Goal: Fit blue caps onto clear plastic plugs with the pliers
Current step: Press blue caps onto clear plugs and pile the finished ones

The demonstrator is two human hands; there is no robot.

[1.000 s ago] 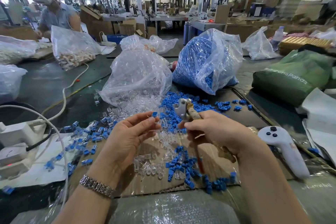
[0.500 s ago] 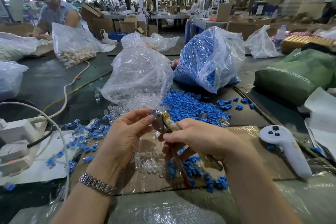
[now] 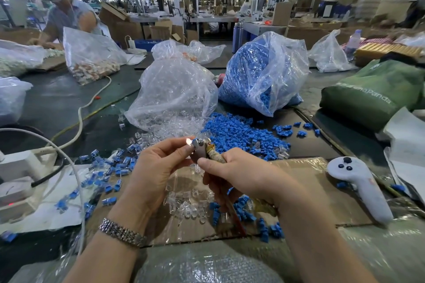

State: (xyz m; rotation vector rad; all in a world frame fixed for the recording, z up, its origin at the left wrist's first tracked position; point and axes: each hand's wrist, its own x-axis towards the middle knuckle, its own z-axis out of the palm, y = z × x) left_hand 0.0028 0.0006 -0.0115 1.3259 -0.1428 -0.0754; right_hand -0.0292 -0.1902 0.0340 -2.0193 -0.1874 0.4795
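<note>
The right hand (image 3: pixel 239 174) is curled round the handles of the pliers (image 3: pixel 202 148), whose metal head points up and away from the person. Just beside that head, the left hand (image 3: pixel 156 167) pinches a small clear plug (image 3: pixel 189 141) between thumb and forefinger and holds it against the tool's tip; a bit of blue shows there, too small to tell apart. A metal watch band (image 3: pixel 122 234) circles the left wrist.

Below the pliers, a taped sheet of cardboard (image 3: pixel 299 174) lies on the worktop (image 3: pixel 57 101), carrying a little heap of loose clear plugs (image 3: pixel 188 204) and a scatter of blue caps (image 3: pixel 243 213). Left of the pliers, capped plugs (image 3: pixel 108 179) are strewn over white paper and the cardboard's edge, near a white power strip (image 3: pixel 16 181). Beyond the pliers spreads a pile of blue caps (image 3: pixel 239 133), and behind it stand a clear bag of plugs (image 3: pixel 174 96) and a bag of blue caps (image 3: pixel 264 71), side by side. Right of the pliers, a white handheld controller (image 3: pixel 361 184) rests at the cardboard's edge; farther right sits a green bag (image 3: pixel 372 92). Far left of the pliers, across the worktop, another person (image 3: pixel 66 11) wearing a headset bends over bags.
</note>
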